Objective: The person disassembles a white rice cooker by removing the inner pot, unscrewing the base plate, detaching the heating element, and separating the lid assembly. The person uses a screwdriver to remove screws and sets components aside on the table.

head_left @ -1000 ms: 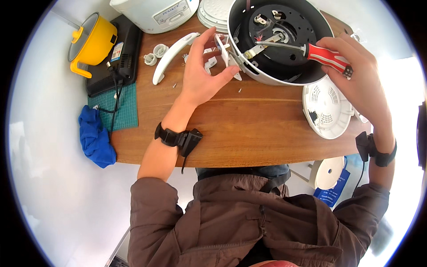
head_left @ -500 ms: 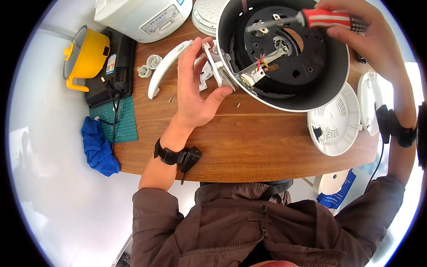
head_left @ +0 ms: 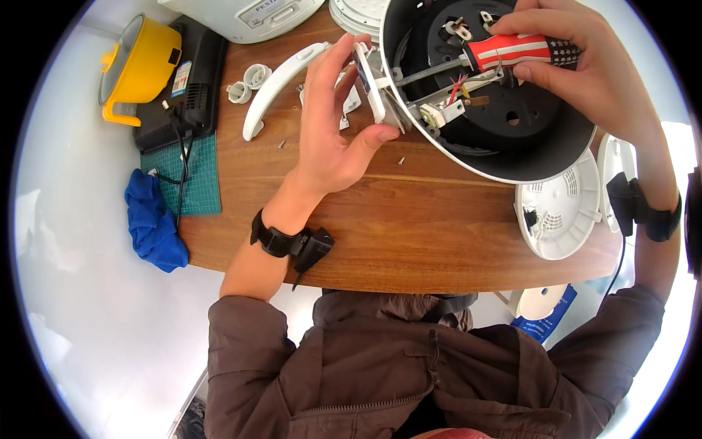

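One open pot (head_left: 541,150) is sitting far right, one red screwdriver (head_left: 515,52) slanting inside. The right hand (head_left: 596,69) is grasping it, seemingly aiming at the pot's left wall; the left hand's (head_left: 329,144) fingers are pinching one white panel (head_left: 371,91) outside, apparently steadying it. Two white caps (head_left: 257,75) are lying beside one curved handle (head_left: 278,82).

From the middle of the wooden tabletop (head_left: 409,227), a hand could pass toward 4 and 6 o'clock; the white-rimmed pot (head_left: 559,139) blocks 1 o'clock, the left hand (head_left: 333,143) on the white panel (head_left: 371,86) blocks 11, the vented white cover (head_left: 567,227) stands at 3, and a small screw (head_left: 401,160) lies at 12. Inside the pot, the screwdriver (head_left: 512,53) bars 9 o'clock; the right hand (head_left: 585,73) fills 2; room opens at 5.
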Tool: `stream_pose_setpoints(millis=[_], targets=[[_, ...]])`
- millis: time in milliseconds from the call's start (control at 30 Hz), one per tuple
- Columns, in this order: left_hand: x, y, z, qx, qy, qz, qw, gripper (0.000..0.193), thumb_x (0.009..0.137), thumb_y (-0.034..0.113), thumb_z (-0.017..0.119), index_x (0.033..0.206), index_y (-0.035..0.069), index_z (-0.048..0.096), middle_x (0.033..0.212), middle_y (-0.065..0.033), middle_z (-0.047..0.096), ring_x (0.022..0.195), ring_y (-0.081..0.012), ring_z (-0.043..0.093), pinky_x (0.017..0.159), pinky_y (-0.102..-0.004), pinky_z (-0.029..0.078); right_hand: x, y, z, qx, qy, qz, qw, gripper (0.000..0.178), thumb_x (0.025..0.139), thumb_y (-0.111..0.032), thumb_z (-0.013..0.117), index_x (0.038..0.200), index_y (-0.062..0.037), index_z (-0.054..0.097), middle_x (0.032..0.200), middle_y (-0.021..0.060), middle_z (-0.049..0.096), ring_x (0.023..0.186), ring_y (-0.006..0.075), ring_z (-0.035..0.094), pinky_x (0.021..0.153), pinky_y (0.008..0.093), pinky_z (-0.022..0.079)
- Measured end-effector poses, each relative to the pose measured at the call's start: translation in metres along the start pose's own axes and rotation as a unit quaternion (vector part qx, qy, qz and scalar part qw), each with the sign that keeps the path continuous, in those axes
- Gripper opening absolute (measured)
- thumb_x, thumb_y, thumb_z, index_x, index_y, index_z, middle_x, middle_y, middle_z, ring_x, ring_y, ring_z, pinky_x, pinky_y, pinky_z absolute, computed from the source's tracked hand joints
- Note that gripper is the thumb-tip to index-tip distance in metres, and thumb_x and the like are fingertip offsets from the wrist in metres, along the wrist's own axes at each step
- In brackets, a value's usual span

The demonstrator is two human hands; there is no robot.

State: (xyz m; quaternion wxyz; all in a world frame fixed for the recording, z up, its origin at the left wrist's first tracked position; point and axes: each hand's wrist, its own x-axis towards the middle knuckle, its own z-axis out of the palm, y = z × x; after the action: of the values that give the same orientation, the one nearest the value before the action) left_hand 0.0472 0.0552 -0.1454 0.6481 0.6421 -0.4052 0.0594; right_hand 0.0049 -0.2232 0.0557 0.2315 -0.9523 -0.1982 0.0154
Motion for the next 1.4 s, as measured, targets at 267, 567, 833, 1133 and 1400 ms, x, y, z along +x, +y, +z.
stream_pose_setpoints(millis=[267, 567, 833, 1133, 1400], targets=[[0.002, 0.003, 0.000, -0.016, 0.003, 0.001, 1.000, 0.096, 0.085, 0.032, 0.085, 0.159, 0.007, 0.029, 0.156, -0.0123, 0.040, 0.143, -0.0283, 0.042, 0.118, -0.0478, 0.038, -0.006, 0.032, 0.013, 0.005, -0.009, -0.038, 0.999, 0.031, 0.081, 0.003, 0.076, 0.111, 0.0022, 0.070, 0.102, 0.0061, 0.062, 0.095, 0.0188, 0.062, 0.088, 0.0287, 0.049], [0.002, 0.006, 0.000, -0.026, -0.001, -0.007, 1.000, 0.093, 0.087, 0.030, 0.084, 0.159, 0.008, 0.031, 0.156, -0.0110, 0.040, 0.143, -0.0273, 0.042, 0.119, -0.0481, 0.037, -0.009, 0.034, 0.016, 0.011, -0.005, -0.032, 0.999, 0.031, 0.082, 0.000, 0.077, 0.112, 0.0030, 0.070, 0.105, 0.0071, 0.063, 0.099, 0.0191, 0.064, 0.092, 0.0289, 0.049], [0.001, 0.004, 0.001, -0.034, 0.004, -0.012, 0.999, 0.092, 0.087, 0.034, 0.084, 0.158, 0.009, 0.031, 0.156, -0.0101, 0.038, 0.144, -0.0266, 0.041, 0.119, -0.0481, 0.037, -0.005, 0.035, 0.007, 0.020, -0.034, -0.023, 0.999, 0.035, 0.081, 0.008, 0.070, 0.115, 0.0016, 0.065, 0.110, 0.0067, 0.065, 0.109, 0.0182, 0.063, 0.102, 0.0300, 0.047], [0.000, 0.004, 0.004, -0.077, 0.007, -0.035, 0.996, 0.093, 0.085, 0.036, 0.085, 0.157, 0.010, 0.033, 0.152, -0.0076, 0.037, 0.142, -0.0238, 0.041, 0.120, -0.0466, 0.036, -0.009, 0.060, 0.007, 0.159, -0.006, 0.034, 0.987, 0.040, 0.090, -0.001, 0.069, 0.129, -0.0030, 0.062, 0.125, 0.0070, 0.065, 0.119, 0.0168, 0.062, 0.108, 0.0312, 0.047], [0.001, 0.004, 0.004, -0.072, 0.012, -0.034, 0.997, 0.093, 0.084, 0.035, 0.087, 0.156, 0.010, 0.035, 0.152, -0.0076, 0.037, 0.142, -0.0232, 0.040, 0.119, -0.0461, 0.036, -0.016, 0.045, 0.009, 0.062, -0.010, 0.086, 0.994, 0.035, 0.103, -0.020, 0.063, 0.132, -0.0020, 0.057, 0.124, 0.0074, 0.064, 0.115, 0.0152, 0.061, 0.098, 0.0284, 0.051]])
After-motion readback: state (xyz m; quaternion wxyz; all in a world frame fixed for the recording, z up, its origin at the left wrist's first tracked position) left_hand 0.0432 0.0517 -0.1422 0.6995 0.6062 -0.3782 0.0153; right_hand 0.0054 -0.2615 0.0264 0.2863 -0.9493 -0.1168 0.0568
